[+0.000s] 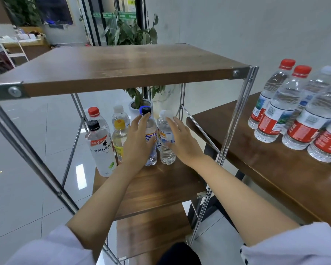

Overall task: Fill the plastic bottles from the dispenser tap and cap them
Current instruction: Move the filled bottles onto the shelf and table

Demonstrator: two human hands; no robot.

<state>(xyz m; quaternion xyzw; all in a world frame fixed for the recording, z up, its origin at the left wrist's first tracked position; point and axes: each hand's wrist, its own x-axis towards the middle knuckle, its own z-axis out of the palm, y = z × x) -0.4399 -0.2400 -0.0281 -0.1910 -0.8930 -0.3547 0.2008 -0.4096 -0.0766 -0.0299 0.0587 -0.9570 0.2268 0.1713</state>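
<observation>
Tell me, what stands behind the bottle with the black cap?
A red-capped bottle stands right behind the black-capped bottle. Only its cap and shoulder show; the rest is covered.
</observation>
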